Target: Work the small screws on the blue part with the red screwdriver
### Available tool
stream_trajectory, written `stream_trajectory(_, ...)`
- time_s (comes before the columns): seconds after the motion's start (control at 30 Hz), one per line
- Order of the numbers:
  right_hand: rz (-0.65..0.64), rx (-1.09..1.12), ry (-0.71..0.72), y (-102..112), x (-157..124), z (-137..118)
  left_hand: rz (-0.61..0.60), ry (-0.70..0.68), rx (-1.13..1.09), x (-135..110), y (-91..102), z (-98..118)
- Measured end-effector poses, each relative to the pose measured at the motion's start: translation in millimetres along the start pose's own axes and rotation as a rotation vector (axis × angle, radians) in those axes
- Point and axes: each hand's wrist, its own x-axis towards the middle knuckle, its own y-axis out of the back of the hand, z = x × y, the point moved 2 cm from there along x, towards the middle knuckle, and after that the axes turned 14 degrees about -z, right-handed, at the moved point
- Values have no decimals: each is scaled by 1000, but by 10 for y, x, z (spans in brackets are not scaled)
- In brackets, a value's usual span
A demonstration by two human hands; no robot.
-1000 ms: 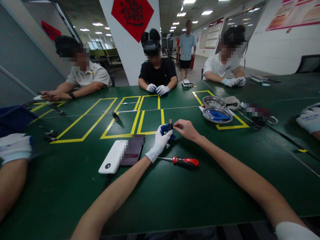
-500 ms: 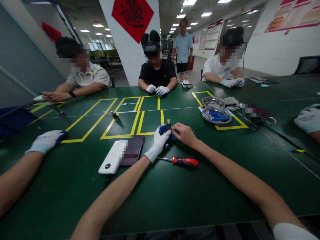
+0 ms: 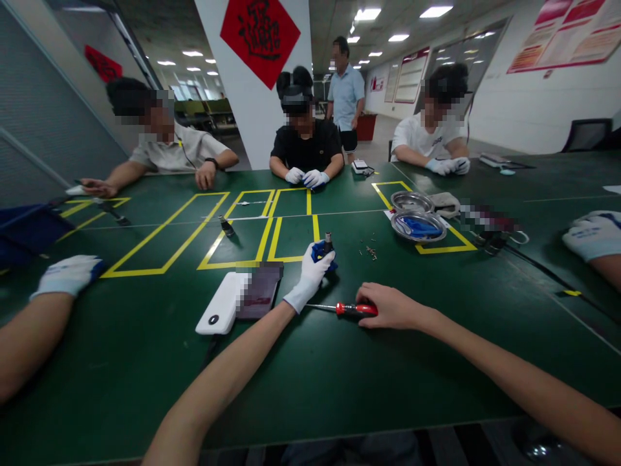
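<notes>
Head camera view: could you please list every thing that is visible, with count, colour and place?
table: one, green, yellow tape boxes on it
screwdriver: one, red handle, near middle
small part: one, blue and dark, in the left hand
power bank: one, white, left of middle
phone: one, dark, against the power bank
metal dishes: two, silver, right of middle
screws: a few, tiny, loose by the dishes
seated people: three, far side
standing person: one, light blue shirt, behind
co-workers' gloved hands: two, white, left and right edges
left hand: white glove, holds the small part
right hand: bare, gripping the screwdriver handle
</notes>
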Motion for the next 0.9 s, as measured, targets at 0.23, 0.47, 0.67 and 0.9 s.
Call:
stream_trajectory(0.23,201,533,61,328,-114,347,-50,-107,325,10,152,104)
stream_trajectory(0.47,722,871,200,392,1,669,-26,-86,352,-8,191,111)
stream_trajectory(0.67,852,836,163,265,-70,749,-30,-70,375,-20,168,111)
stream_trajectory(0.9,842,751,129,244,-96,671,-83,-80,417,-65,99,162)
